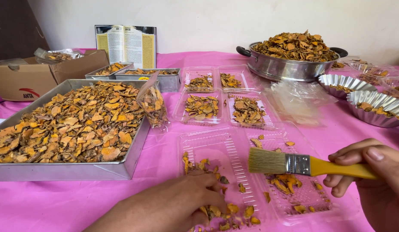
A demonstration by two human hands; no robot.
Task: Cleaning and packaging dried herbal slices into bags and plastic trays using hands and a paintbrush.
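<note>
We are working over an open clear plastic clamshell tray [233, 159] that lies on the pink tabletop [165, 163] straight in front of us, its two halves spread side by side. Our right hand [371, 180], at about four o'clock, is closed around the yellow handle of a flat paintbrush [294, 164], whose pale bristles hover just above the seam between the two halves. Our left hand [182, 206], at six o'clock, rests palm down with fingers curled on a loose scatter of dried orange-brown slices [216, 210] in the near corner of the left half; whether it pinches any we cannot tell. A smaller cluster of slices [285, 182] lies in the right half. To do this well, we judge that the brush should stay low and nearly flat, stroking lightly so the thin plastic does not flex or skid, while the left hand steadies the tray and keeps its pieces gathered. Short strokes toward one corner seem safer than long ones, which could flick the brittle chips onto the cloth. At nine o'clock sits a large metal tray [135, 159] heaped with the same slices, a filled clear pouch [153, 105] leaning on its rim. At twelve o'clock four filled clamshell trays [225, 101] stand together, and at one o'clock a steel pot [289, 66] is piled high.
</note>
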